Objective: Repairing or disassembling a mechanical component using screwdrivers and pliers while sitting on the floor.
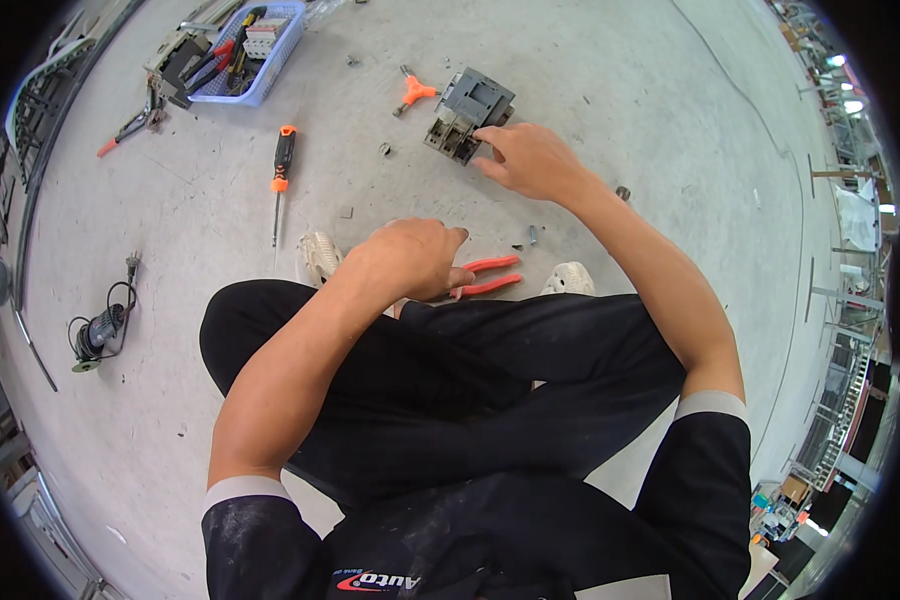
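I am squatting on a concrete floor. My right hand (532, 160) reaches forward, its fingertips touching a grey electrical breaker block (467, 115) that lies on the floor. My left hand (415, 258) hangs over my knees with fingers curled around the red handles of a pair of pliers (488, 277); the jaws are hidden behind the hand. A small bolt (532, 235) lies on the floor between the two hands.
An orange-and-black screwdriver (282, 170) lies to the left, an orange Y-shaped wrench (413, 94) beside the block. A blue basket (253, 50) of tools stands far left, an angle grinder (100, 332) at the left edge. Small screws and nuts are scattered about.
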A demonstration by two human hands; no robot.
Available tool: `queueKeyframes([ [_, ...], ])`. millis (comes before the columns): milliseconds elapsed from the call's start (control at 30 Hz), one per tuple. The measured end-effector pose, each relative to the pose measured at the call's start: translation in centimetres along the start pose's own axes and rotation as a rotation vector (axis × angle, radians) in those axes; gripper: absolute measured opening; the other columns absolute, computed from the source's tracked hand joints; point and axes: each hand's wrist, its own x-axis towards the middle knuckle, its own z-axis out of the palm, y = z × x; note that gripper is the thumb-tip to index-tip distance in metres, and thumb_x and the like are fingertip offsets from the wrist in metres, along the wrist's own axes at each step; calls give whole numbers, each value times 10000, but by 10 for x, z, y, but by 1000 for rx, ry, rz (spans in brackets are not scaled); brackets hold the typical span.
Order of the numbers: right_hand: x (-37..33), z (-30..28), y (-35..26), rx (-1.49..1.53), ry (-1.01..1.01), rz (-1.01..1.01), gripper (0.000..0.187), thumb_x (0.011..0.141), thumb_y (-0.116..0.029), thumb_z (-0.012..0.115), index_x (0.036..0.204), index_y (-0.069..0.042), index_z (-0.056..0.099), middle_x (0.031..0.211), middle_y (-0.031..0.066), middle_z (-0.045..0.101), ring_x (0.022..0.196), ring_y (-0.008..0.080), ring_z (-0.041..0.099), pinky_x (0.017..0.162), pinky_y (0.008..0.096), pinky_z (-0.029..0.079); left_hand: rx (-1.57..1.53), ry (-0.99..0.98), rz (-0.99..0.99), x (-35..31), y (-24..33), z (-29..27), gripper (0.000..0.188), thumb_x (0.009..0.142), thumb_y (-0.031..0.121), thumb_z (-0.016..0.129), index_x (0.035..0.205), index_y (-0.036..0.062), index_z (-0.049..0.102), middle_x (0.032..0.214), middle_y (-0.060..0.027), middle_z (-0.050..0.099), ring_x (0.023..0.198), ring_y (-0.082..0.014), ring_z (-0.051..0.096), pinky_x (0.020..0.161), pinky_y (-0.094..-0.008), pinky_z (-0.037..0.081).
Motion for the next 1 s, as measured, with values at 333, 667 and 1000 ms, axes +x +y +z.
queueKeyframes([
  [333, -1, -23, -5, 127, -221, -55, 357, 900, -376, 701, 898, -24, 763, 794, 166, 722, 785, 359, 690, 720, 455, 540, -25, 12, -3, -2, -2, -1, 628, 966, 472, 616, 1419, 43, 543, 1206, -236, 666, 1126, -411, 635, 960, -482, 513],
  [667, -9, 61, 72, -114, -556, 57, 444, 862, -460, 693, 843, -23, 766, 852, 198, 733, 841, 376, 705, 757, 481, 544, -35, 46, 52, 10, -11, 7, 579, 979, 471, 614, 1350, 27, 585, 1183, -236, 682, 1130, -410, 638, 960, -490, 515],
  [1000, -16, 82, 70, -42, -466, 151, 450, 855, -458, 685, 958, -30, 778, 989, 208, 744, 979, 391, 707, 860, 480, 563, -18, 39, 29, 15, -8, 8, 576, 971, 474, 628, 1334, 28, 598, 1199, -240, 682, 1148, -408, 637, 966, -492, 520],
])
